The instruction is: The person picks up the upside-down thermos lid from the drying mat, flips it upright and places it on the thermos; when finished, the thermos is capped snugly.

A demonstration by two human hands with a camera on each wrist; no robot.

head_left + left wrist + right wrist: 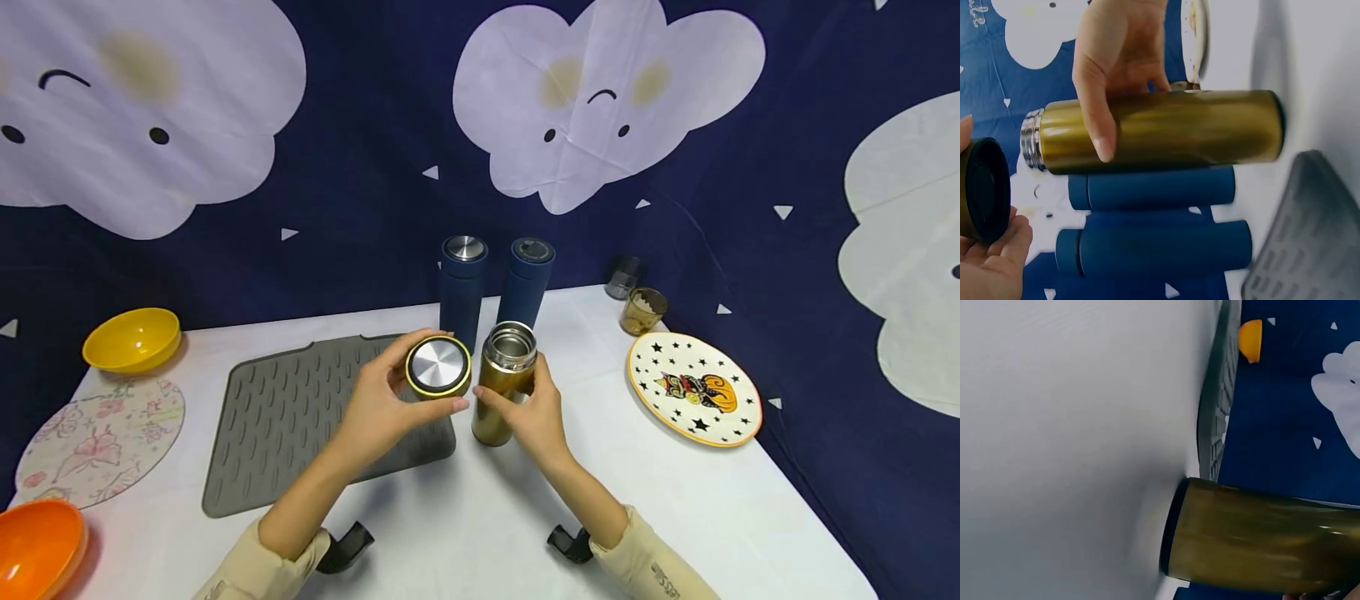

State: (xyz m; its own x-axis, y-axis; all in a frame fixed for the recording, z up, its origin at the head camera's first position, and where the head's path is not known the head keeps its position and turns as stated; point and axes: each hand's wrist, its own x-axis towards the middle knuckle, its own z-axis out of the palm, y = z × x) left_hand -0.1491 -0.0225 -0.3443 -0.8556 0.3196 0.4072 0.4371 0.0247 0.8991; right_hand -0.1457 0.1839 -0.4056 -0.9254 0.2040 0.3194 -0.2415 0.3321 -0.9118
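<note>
My right hand [534, 415] grips a gold thermos flask [491, 417] around its upper body. The flask is upright and its steel mouth is uncovered; in the right wrist view its dark base [1174, 528] shows close to the white tabletop, and whether it touches I cannot tell. Beside it, my left hand [384, 410] holds the flask's lid [438, 366], brushed silver on top with a yellow rim, between thumb and fingers. The left wrist view shows the lid's dark underside [988, 190], apart from the flask's mouth [1032, 140].
Two blue flasks [461, 304] [525, 287] stand behind. A grey drying mat [277, 417] lies left, with a yellow bowl [135, 342], a floral placemat [105, 442] and an orange bowl [37, 546] beyond it. To the right are a patterned plate [693, 425] and two small glasses [642, 312].
</note>
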